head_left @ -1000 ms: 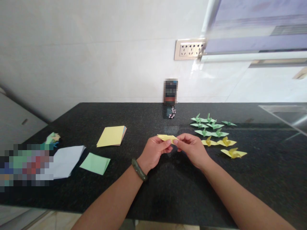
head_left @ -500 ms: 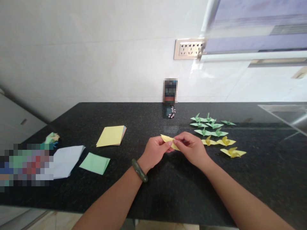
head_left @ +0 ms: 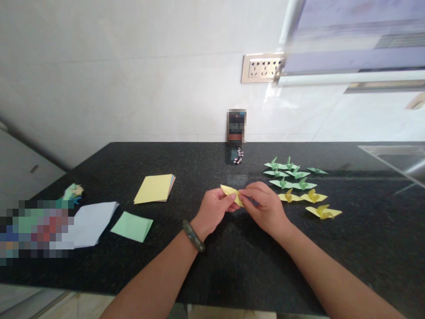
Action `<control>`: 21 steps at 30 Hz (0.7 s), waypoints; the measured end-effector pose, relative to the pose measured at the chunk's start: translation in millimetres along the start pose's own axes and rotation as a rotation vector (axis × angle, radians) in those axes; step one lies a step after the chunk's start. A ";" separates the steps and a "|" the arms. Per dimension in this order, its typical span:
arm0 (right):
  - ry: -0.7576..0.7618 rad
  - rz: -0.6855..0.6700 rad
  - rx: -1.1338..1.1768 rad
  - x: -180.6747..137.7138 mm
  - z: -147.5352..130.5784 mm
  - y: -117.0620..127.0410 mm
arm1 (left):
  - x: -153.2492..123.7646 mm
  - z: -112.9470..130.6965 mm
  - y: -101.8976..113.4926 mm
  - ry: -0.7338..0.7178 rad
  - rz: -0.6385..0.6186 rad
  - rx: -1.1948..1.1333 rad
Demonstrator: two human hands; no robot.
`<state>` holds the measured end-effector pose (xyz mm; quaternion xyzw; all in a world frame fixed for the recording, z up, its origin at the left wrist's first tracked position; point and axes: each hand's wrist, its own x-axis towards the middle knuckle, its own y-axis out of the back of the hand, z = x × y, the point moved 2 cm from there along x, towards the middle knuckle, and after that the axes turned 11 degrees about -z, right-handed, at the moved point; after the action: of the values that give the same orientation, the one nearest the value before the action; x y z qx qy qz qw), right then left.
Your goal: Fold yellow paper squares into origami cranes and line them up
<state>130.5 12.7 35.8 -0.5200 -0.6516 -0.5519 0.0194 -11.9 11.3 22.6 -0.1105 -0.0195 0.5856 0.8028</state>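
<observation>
A small folded piece of yellow paper (head_left: 230, 193) is held just above the black counter (head_left: 232, 261), between both hands. My left hand (head_left: 214, 209), with a dark green bangle on its wrist, pinches the paper's left part from below. My right hand (head_left: 265, 206) covers the paper's right end, with its fingertips pressed on the fold. Both hands are closed on the paper. To the right lie several finished paper cranes, green ones (head_left: 288, 175) behind and yellow ones (head_left: 312, 203) in front.
A stack of coloured sheets (head_left: 155, 188) with yellow on top lies at mid-left. Nearer are a green sheet (head_left: 132, 226) and white sheets (head_left: 91, 221). A blurred dark object (head_left: 236, 126) stands against the wall, and a sink edge (head_left: 398, 164) shows at far right.
The yellow paper has tilted, its right end going down under my right hand. My right fingers have slid left over the fold. The hands stay in the same spot.
</observation>
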 end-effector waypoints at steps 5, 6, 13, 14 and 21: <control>0.102 -0.034 -0.041 -2.8 0.3 0.1 | 0.1 -1.6 1.0 0.007 0.001 -0.068; 0.111 -0.044 -0.047 -2.9 0.6 0.3 | 0.0 -1.6 0.8 0.008 -0.003 -0.081; 0.150 -0.111 0.002 -0.6 0.9 4.2 | -0.9 -1.7 -0.8 0.029 -0.041 -0.127; 0.149 -0.119 0.008 -0.4 0.7 5.0 | -0.9 -1.9 -0.8 0.032 -0.049 -0.135; 0.115 -0.211 0.043 -0.1 0.7 8.4 | -0.9 -3.7 0.5 0.039 -0.118 -0.254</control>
<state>136.8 11.9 41.3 -0.4155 -0.7122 -0.5656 0.0098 -12.0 10.0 19.0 -0.2210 -0.0843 0.5278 0.8157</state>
